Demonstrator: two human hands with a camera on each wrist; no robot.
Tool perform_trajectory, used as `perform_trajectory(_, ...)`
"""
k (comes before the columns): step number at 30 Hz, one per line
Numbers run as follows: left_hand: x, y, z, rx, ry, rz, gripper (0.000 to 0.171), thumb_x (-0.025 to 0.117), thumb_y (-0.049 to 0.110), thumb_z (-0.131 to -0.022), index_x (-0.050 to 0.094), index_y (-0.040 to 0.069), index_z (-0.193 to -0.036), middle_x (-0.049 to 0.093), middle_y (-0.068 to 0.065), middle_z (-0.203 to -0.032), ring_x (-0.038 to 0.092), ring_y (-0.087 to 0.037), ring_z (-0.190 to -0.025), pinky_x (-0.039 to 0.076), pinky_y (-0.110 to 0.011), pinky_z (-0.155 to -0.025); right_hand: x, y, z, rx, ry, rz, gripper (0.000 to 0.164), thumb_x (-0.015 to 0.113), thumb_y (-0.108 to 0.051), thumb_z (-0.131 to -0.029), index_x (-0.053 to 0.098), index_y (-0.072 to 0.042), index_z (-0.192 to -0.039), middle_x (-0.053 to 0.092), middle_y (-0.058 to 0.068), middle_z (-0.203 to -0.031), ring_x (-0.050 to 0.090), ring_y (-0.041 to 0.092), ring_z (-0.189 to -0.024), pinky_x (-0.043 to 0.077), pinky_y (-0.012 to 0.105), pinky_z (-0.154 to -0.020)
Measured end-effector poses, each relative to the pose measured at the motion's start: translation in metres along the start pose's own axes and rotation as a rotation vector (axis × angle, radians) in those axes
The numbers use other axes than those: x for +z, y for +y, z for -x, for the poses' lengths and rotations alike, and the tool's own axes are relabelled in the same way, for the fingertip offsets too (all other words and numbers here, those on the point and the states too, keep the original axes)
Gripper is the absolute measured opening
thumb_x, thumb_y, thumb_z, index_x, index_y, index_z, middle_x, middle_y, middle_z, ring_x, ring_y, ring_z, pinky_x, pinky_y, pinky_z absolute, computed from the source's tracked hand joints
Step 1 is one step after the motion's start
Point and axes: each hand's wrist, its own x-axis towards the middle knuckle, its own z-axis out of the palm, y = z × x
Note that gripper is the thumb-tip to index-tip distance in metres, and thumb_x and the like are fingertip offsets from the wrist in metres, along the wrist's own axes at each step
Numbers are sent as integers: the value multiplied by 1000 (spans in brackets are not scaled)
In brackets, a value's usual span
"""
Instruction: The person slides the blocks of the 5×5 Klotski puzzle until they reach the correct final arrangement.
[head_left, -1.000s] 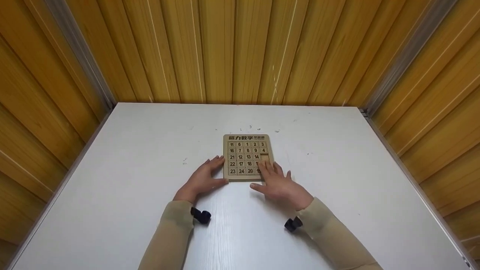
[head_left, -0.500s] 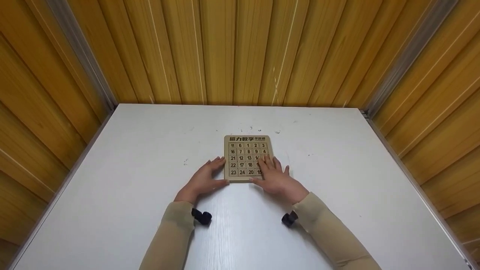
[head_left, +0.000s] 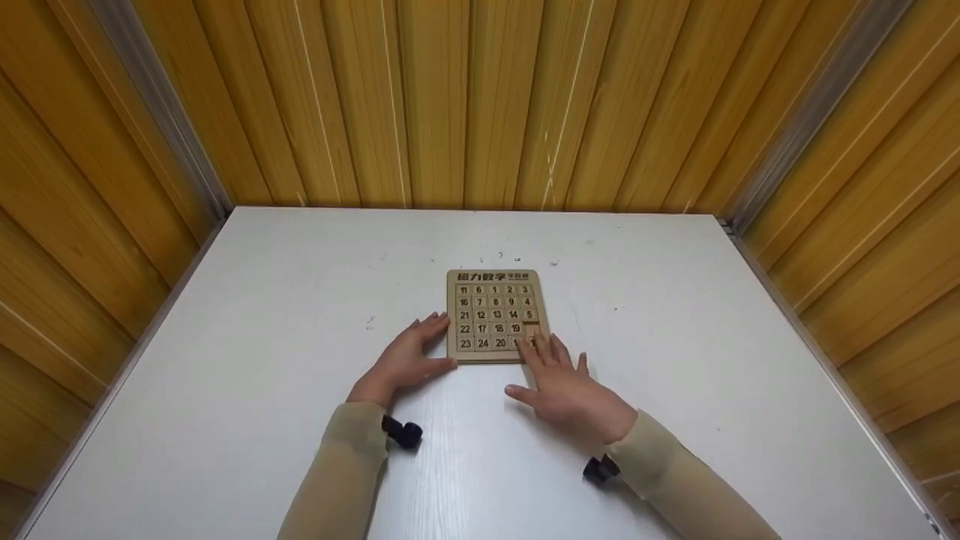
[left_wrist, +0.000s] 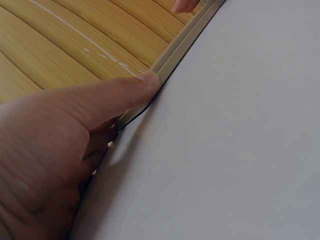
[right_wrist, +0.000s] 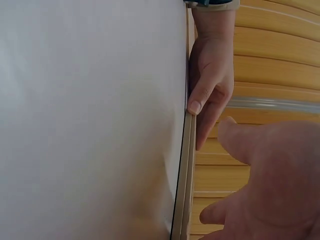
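Observation:
A wooden sliding number puzzle (head_left: 497,315) lies flat on the table in the head view. My left hand (head_left: 405,360) holds its near left corner, fingers along the left side and thumb against the near edge. In the left wrist view that thumb (left_wrist: 127,95) presses the board's rim. With straight fingers, my right hand (head_left: 574,394) touches the tiles at the near right corner, partly hiding them; its thumb stands away from the board. The tile marked 5 (head_left: 529,315) sits just above a vacant slot (head_left: 531,328) in the right column.
The white table (head_left: 262,315) extends around the puzzle, with a few dark marks on its surface beyond the board. Yellow wood-look panels (head_left: 480,105) enclose its back and sides.
Tile 5 has slid away from me into the third row, so the vacant slot now lies below it. My right hand went forward, then came back nearer. The left hand stays put.

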Motion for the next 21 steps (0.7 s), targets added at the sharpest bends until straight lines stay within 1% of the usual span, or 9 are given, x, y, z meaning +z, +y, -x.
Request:
perform_trajectory(3,0,-1,0,6,-3,-12,83,85,30,-84,45,17,-156,34,-2,-168,21,-31,-160,17,-51,-133,3,-1,6,2,-11,34,91,51,-61,-101,6,-19,-167,-5,12,-174,-7,41,-161,-5,77,-122)
perform_trajectory(6,-1,0,1,9,-4,-17,83,84,30,-85,45,17,-156,34,-2,-168,21,-34,-160,17,-52,-132,3,-2,7,5,-9,51,90,51,-61,-101,8,-17,-167,-4,13,-174,-6,42,-161,-5,79,-121)
perform_trajectory(10,-2,0,1,15,0,-10,82,84,30,-85,45,16,-156,33,-3,-168,21,-34,-160,17,-52,-133,-1,-3,3,15,-12,56,89,51,-61,-101,10,-16,-167,-4,13,-174,-7,41,-161,-6,79,-121)
perform_trajectory(15,-2,0,2,46,4,1,81,84,27,-85,45,13,-156,35,-6,-167,24,-32,-159,18,-51,-133,-3,-1,-6,20,-11,50,89,51,-61,-101,11,-15,-167,-4,14,-174,-8,40,-161,-7,78,-121)
perform_trajectory(21,0,0,2,22,6,-8,82,84,28,-85,46,15,-156,36,-4,-167,23,-34,-160,19,-51,-132,-5,2,-14,19,-4,24,89,49,-61,-102,11,-15,-167,-3,11,-175,-10,36,-162,-8,78,-122)
